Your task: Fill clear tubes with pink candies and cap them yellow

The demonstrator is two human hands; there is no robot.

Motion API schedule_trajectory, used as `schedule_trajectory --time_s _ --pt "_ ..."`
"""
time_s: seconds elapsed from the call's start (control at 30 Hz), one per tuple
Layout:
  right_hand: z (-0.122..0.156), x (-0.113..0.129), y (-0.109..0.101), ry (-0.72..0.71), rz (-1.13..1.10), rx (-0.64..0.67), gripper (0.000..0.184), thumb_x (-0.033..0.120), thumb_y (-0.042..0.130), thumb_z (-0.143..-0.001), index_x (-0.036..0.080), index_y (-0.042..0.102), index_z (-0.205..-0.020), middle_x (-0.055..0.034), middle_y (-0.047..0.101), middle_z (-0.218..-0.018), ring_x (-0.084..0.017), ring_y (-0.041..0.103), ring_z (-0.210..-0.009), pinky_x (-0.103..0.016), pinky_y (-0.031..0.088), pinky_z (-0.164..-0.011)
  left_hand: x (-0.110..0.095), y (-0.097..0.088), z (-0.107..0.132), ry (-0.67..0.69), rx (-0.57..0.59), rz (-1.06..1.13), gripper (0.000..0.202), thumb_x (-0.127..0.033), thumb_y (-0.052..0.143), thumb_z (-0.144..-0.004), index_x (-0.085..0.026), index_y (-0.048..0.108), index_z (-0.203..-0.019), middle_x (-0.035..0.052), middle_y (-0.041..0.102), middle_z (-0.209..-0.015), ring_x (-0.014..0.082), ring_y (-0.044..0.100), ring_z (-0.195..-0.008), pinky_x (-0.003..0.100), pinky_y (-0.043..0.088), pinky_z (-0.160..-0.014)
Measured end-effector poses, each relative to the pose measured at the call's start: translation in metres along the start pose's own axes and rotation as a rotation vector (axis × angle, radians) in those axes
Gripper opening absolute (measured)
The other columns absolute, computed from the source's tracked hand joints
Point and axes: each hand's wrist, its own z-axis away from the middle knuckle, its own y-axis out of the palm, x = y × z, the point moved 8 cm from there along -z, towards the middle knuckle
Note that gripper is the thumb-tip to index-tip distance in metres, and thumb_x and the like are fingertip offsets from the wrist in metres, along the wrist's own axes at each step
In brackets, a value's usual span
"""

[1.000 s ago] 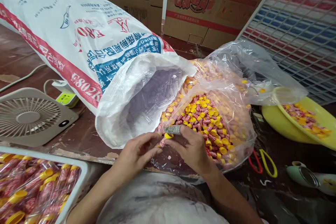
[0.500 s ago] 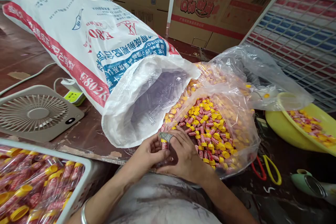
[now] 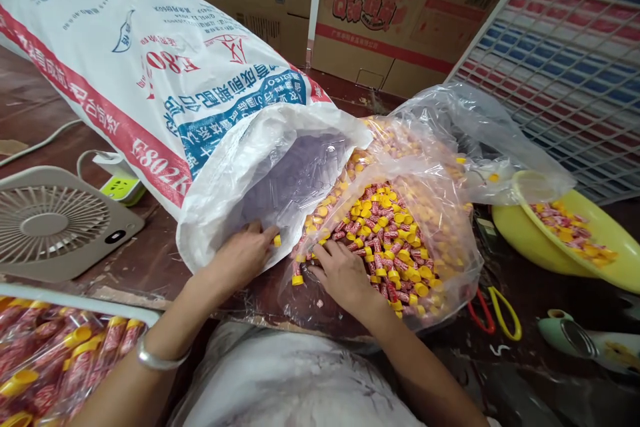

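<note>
My left hand (image 3: 245, 255) reaches into the mouth of a white woven sack (image 3: 195, 230), its fingers curled and partly hidden. A small yellow-capped tube (image 3: 277, 240) shows at its thumb and seems held; only the cap is plain. Clear plastic pieces (image 3: 285, 177) lie inside the sack. My right hand (image 3: 345, 277) rests at the near edge of a heap of small red-and-white tubes with yellow caps (image 3: 390, 233), thumb and fingers apart. The heap spills from a clear plastic bag (image 3: 450, 240). One loose yellow-capped tube (image 3: 297, 273) stands just left of my right hand.
To the left are a fan (image 3: 55, 223), a power strip (image 3: 123, 188) and a white crate (image 3: 100, 307) of filled clear packs. At right sit a yellow basin (image 3: 540, 247), scissors (image 3: 495, 313) and a green-and-white object (image 3: 575, 340). Cartons (image 3: 380, 20) stand behind.
Both hands were together around a small yellow-capped tube. They have parted: my left hand moved left into the sack's mouth, my right hand to the heap's edge. The view shifted slightly right.
</note>
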Motion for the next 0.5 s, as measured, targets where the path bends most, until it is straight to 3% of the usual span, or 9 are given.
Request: schedule_trajectory --time_s 0.17,0.27,0.37,0.5 --pt "0.006 -0.021 0.003 0.096 -0.080 -0.082 0.012 0.017 0.066 -0.093 0.019 0.061 -0.104 -0.0074 0.065 -0.101 -0.024 0.066 -0.086 -0.031 0.051 -0.071 0.008 0.006 0.012 -0.096 -0.014 -0.025 0.025 -0.019 0.039 -0.097 -0.012 0.062 -0.105 0.0175 0.067 -0.100 0.0289 0.070 -0.086 0.037 0.054 -0.075" --pt "0.016 -0.040 -0.021 0.153 -0.314 -0.276 0.010 0.019 0.066 -0.091 0.019 0.059 -0.097 -0.0061 0.066 -0.092 -0.023 0.066 -0.081 -0.031 0.053 -0.072 0.005 0.008 0.008 -0.117 -0.050 -0.003 0.026 -0.016 0.039 -0.097 -0.011 0.059 -0.111 0.0200 0.067 -0.105 0.0319 0.067 -0.099 0.040 0.053 -0.082" --pt "0.025 -0.044 -0.051 0.086 -0.584 -0.418 0.003 0.024 0.062 -0.094 0.021 0.061 -0.094 -0.0065 0.068 -0.095 -0.023 0.067 -0.091 -0.033 0.055 -0.081 0.002 0.008 0.006 -0.110 -0.078 0.062 0.026 -0.017 0.040 -0.097 -0.011 0.060 -0.110 0.0204 0.067 -0.107 0.0325 0.065 -0.100 0.042 0.052 -0.084" --pt "0.034 -0.041 -0.065 0.103 -0.847 -0.493 0.014 0.031 0.067 -0.095 0.021 0.063 -0.104 -0.0062 0.072 -0.098 -0.022 0.070 -0.090 -0.034 0.057 -0.084 -0.006 -0.003 0.025 -0.045 -0.112 0.300 0.026 -0.025 0.044 -0.098 -0.016 0.061 -0.114 0.0117 0.067 -0.108 0.0251 0.065 -0.096 0.035 0.051 -0.085"
